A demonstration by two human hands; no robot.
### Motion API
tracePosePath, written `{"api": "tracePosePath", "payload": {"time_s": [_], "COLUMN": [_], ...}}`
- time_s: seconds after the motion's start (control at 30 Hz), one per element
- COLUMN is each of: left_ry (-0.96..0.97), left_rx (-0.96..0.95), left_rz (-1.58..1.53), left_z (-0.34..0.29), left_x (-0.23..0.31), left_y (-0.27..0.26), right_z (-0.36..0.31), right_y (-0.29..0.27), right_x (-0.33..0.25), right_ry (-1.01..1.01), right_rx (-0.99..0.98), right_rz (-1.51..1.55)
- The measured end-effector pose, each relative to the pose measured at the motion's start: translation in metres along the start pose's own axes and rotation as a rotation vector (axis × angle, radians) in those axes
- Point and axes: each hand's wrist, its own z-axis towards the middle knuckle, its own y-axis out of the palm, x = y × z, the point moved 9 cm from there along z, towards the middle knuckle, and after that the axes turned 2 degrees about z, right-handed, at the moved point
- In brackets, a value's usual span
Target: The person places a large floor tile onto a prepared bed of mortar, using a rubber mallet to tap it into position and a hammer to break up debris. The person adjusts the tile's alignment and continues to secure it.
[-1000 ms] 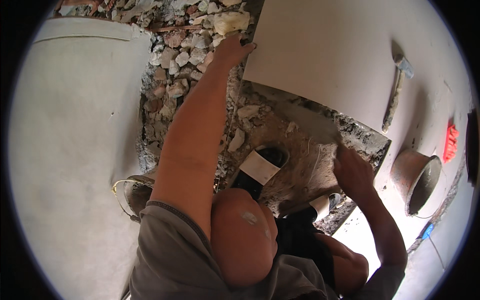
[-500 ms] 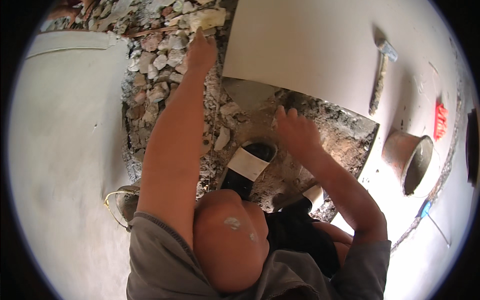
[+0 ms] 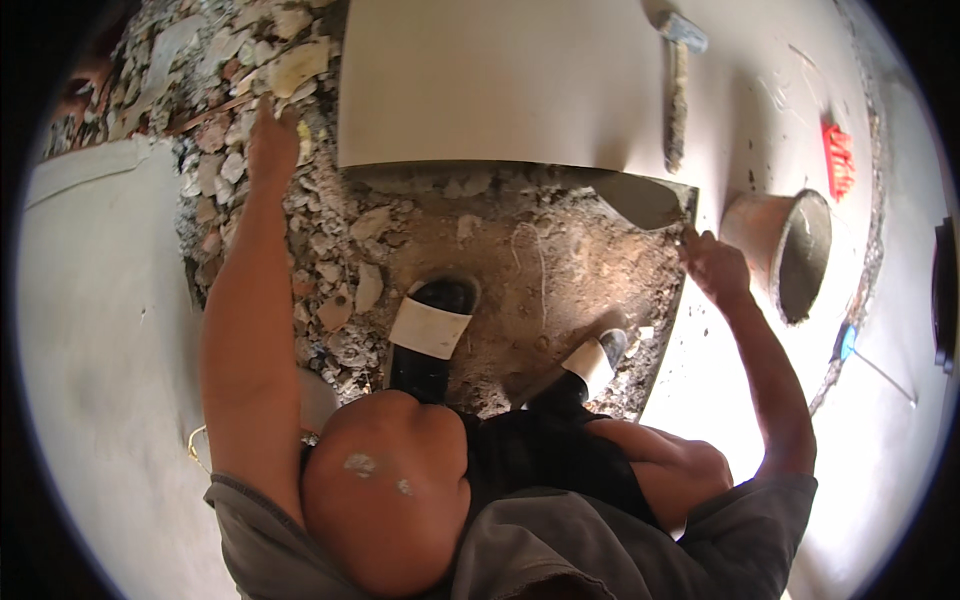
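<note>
My left arm reaches far over a strip of broken rubble (image 3: 212,190). At its end my left hand (image 3: 273,145) is closed, fingertips at the lower edge of a pale yellowish chunk (image 3: 300,68); what they pinch is hidden. My right hand (image 3: 715,266) is closed at the right edge of a dug-out patch of bare soil (image 3: 500,250). Beside its fingers shows a flat grey pointed piece (image 3: 645,200), like a trowel blade; any handle is hidden. A smooth pale slab (image 3: 480,90) lies beyond the soil.
A hammer (image 3: 678,95) lies at the upper right. A bucket-like vessel (image 3: 765,235) lies tipped right of my right hand, near a red packet (image 3: 838,160) and a blue-handled tool (image 3: 849,342). My slippered feet (image 3: 432,325) stand in the dug-out patch.
My right hand has moved right across the soil to its right edge, and the grey piece has moved with it. My left hand stays near the yellowish chunk. The view has shifted.
</note>
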Motion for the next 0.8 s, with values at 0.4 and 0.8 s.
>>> {"api": "tracePosePath", "payload": {"time_s": [0.4,0.8], "left_ry": [0.077,0.152], "left_rx": [0.047,0.043], "left_rz": [0.046,0.082], "left_z": [-0.008,0.01], "left_x": [0.009,0.011], "left_y": [-0.01,0.006], "right_z": [-0.039,-0.079], "right_y": [0.059,0.072], "right_x": [0.077,0.024], "right_ry": [0.16,0.384], "right_rx": [-0.01,-0.158], "right_rz": [0.132,0.57]}}
